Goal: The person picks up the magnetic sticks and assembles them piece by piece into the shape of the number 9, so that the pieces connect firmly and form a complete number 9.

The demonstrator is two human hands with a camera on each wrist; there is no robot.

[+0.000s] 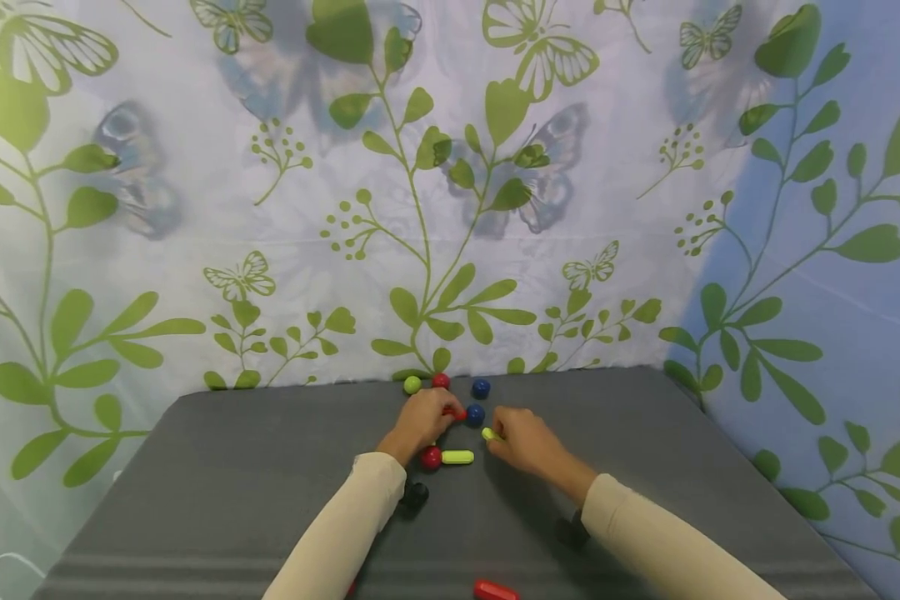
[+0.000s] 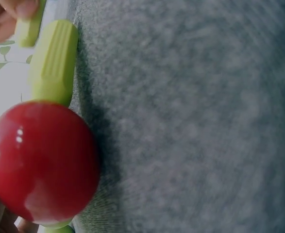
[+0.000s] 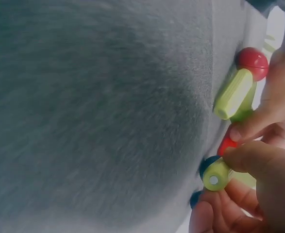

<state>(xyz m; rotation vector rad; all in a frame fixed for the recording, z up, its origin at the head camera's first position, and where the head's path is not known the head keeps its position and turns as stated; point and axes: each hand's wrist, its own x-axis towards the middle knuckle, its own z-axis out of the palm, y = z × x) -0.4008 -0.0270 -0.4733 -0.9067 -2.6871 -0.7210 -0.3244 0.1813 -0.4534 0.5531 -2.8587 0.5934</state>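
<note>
My left hand (image 1: 423, 417) pinches a red magnetic rod (image 1: 454, 414), whose far end meets or nearly meets a blue ball (image 1: 476, 415). Between the fingers of my right hand (image 1: 525, 437) is a yellow-green rod (image 1: 489, 434); in the right wrist view its round end (image 3: 216, 175) shows a silvery disc. Below my left hand, a red ball (image 1: 431, 457) joins a second yellow-green rod (image 1: 458, 457) lying on the table. The left wrist view shows that red ball (image 2: 42, 162) close up. My fingers partly cover both held rods.
Behind the hands sit a green ball (image 1: 412, 384), another red ball (image 1: 440, 380) and a second blue ball (image 1: 481, 388). Near the front edge of the grey table (image 1: 232, 467) lies a red rod (image 1: 496, 590). A leaf-patterned curtain (image 1: 615, 167) hangs behind.
</note>
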